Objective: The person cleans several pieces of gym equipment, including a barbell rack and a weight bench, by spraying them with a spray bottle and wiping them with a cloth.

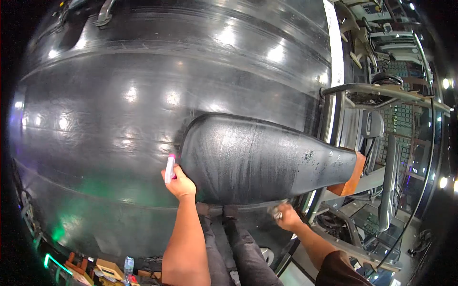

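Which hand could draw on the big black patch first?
Probably the left hand: it holds the white marker at the edge of the patch. The right hand is lower down, blurred.

On the drum (pixel 119 95) lies the flap (pixel 257 157), left hand (pixel 180 183) with marker (pixel 169 168) at its left end, right hand (pixel 286 217) below it.

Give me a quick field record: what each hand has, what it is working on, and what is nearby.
left hand: closed around a white marker, pink tip up
marker position: at the left edge of the raised black strip
right hand: at the strip's lower edge; blurred, grip unclear
surface: large glossy black rubber body under the strip
strip's right end: orange-brown block
lower left: clear bottle among small items
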The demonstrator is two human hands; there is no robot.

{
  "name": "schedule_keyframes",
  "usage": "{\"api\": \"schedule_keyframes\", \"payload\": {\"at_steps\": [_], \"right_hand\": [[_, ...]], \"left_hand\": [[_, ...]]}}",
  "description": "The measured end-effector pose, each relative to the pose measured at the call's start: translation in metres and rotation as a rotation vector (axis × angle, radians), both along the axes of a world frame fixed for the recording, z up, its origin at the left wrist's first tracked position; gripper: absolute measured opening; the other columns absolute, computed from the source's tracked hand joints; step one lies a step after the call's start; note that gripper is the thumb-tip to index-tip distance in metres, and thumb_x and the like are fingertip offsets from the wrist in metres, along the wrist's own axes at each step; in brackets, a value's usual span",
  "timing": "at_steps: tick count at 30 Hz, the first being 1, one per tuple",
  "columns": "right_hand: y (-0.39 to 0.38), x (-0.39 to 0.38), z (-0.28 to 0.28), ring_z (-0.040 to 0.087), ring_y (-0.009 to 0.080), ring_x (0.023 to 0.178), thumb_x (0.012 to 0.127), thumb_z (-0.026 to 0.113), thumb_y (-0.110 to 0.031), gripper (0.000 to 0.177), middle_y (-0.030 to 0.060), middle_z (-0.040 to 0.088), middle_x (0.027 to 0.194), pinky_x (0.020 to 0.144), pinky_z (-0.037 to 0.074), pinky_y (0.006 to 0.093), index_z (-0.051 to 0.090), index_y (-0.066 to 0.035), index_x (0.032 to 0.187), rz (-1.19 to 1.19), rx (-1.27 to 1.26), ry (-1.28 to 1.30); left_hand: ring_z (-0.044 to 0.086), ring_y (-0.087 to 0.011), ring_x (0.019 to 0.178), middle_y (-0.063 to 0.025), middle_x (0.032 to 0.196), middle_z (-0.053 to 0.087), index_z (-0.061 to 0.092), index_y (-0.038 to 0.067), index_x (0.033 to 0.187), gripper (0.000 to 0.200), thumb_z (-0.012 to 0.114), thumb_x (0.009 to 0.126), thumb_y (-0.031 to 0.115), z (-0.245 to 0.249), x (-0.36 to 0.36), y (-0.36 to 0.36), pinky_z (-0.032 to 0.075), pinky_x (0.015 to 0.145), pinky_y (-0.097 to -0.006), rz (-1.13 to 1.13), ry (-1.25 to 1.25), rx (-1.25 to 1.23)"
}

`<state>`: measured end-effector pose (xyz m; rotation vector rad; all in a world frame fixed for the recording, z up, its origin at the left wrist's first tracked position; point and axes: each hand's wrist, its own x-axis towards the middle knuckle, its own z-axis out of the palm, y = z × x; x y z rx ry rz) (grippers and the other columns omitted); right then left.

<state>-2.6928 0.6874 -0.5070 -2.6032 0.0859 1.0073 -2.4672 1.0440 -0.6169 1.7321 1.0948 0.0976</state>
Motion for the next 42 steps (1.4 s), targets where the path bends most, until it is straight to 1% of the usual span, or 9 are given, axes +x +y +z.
{"api": "schedule_keyframes", "payload": {"at_steps": [2,5,7,12,16,21,29,33,42], "right_hand": [[-0.018,0.042,0.032,0.068,0.0335,0.097,0.073,0.074,-0.009,0.043,0.0168,0.068,0.108,0.084,0.055,0.0439,0.063,-0.010,0.115,-0.073,0.173,0.322],[-0.058,0.126,0.040,0.068,0.0187,0.088,0.084,0.068,-0.006,0.019,0.0105,0.071,0.095,0.078,0.056,0.0353,0.064,-0.008,0.102,-0.627,0.278,0.059],[-0.088,0.193,0.036,0.066,0.0173,0.089,0.092,0.064,-0.010,0.011,0.0101,0.068,0.102,0.076,0.055,0.0368,0.063,-0.005,0.102,-0.357,0.058,-0.392],[-0.086,0.289,-0.041,0.059,0.0428,0.100,0.087,0.066,-0.020,0.025,0.0166,0.065,0.107,0.088,0.049,0.0442,0.065,-0.007,0.108,-0.187,-0.395,-0.543],[-0.056,0.203,-0.040,0.058,0.0344,0.091,0.083,0.062,-0.009,0.026,0.0145,0.062,0.099,0.074,0.044,0.0460,0.065,-0.005,0.108,-0.104,-0.225,-0.874],[-0.054,0.023,-0.026,0.052,0.0422,0.110,0.060,0.070,-0.009,0.053,0.0170,0.056,0.112,0.098,0.044,0.0523,0.060,-0.007,0.112,-0.064,-0.009,-0.410],[-0.101,0.179,0.022,0.064,0.0248,0.088,0.084,0.068,-0.004,0.014,0.0111,0.065,0.095,0.078,0.050,0.0369,0.061,-0.006,0.095,-0.299,0.265,-0.778],[-0.120,0.270,-0.018,0.063,0.0420,0.091,0.082,0.070,-0.008,0.020,0.0189,0.065,0.102,0.082,0.050,0.0479,0.066,-0.002,0.100,-0.260,0.114,-0.835],[-0.073,0.029,-0.011,0.051,0.0470,0.117,0.073,0.064,-0.008,0.050,0.0228,0.056,0.119,0.105,0.038,0.0574,0.057,-0.006,0.123,-0.155,0.120,-0.394]], "left_hand": [[0.054,-0.0235,0.074,-0.0095,0.079,0.056,0.058,-0.001,0.088,0.026,0.061,0.091,0.025,0.001,0.001,0.000,0.045,0.072,-0.0392,0.010,-0.012,0.010],[0.054,-0.0228,0.074,-0.0091,0.078,0.056,0.057,-0.001,0.088,0.027,0.062,0.091,0.025,-0.008,-0.005,0.002,0.045,0.072,-0.0389,0.002,-0.014,-0.010],[0.054,-0.0227,0.074,-0.0092,0.078,0.056,0.057,-0.001,0.088,0.026,0.062,0.091,0.025,-0.006,-0.003,-0.001,0.045,0.072,-0.0389,0.008,-0.027,-0.001],[0.059,-0.0241,0.083,-0.0106,0.087,0.063,0.062,-0.002,0.100,0.028,0.060,0.094,0.026,-0.006,-0.007,-0.005,0.046,0.080,-0.0386,0.015,-0.049,0.020],[0.064,-0.0269,0.099,-0.0156,0.108,0.070,0.066,-0.006,0.117,0.041,0.059,0.095,0.027,0.000,-0.008,-0.006,0.047,0.089,-0.0394,-0.026,0.085,-0.011],[0.064,-0.0311,0.097,-0.0176,0.105,0.071,0.068,-0.009,0.113,0.051,0.058,0.093,0.036,0.009,-0.008,-0.016,0.046,0.089,-0.0413,0.016,0.067,0.061],[0.062,-0.0275,0.105,-0.0144,0.119,0.068,0.064,-0.007,0.124,0.055,0.056,0.094,0.038,0.008,-0.012,-0.021,0.045,0.094,-0.0393,0.011,0.032,0.019],[0.061,-0.0253,0.113,-0.0136,0.126,0.066,0.061,-0.005,0.131,0.058,0.053,0.095,0.039,0.008,-0.010,-0.024,0.044,0.100,-0.0371,0.013,0.036,-0.031],[0.061,-0.0244,0.113,-0.0121,0.127,0.066,0.060,-0.005,0.132,0.057,0.053,0.095,0.037,0.013,-0.005,-0.026,0.044,0.100,-0.0371,0.034,0.055,-0.036]]}}
